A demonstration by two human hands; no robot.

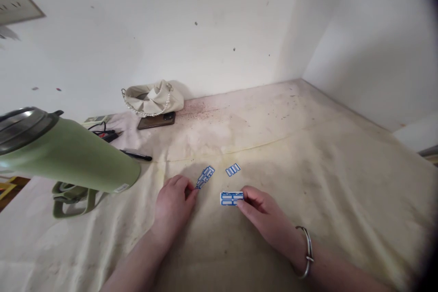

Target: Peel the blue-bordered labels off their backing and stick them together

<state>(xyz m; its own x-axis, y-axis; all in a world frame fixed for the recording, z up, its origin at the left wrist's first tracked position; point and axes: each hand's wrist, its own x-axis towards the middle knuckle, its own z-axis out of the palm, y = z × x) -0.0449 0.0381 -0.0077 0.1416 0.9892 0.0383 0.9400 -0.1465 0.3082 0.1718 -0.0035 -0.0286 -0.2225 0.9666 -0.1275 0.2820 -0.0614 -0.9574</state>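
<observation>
Between the thumb and fingers of my left hand is the lower end of a small bunch of blue-and-white label stickers, fanned out toward the upper right. My right hand, with a silver bangle at the wrist, pinches the right end of a blue-bordered sheet of blank labels. Whether this is one sheet or a stack, I cannot tell. Just beyond the hands, a few loose blue-edged label strips lie on the cloth, touched by neither hand.
A green tumbler stands large at the left, its strap beside it. Behind are a black pen, a phone, a cream handbag with a beaded strap, and dark cables. White walls bound the cloth-covered table.
</observation>
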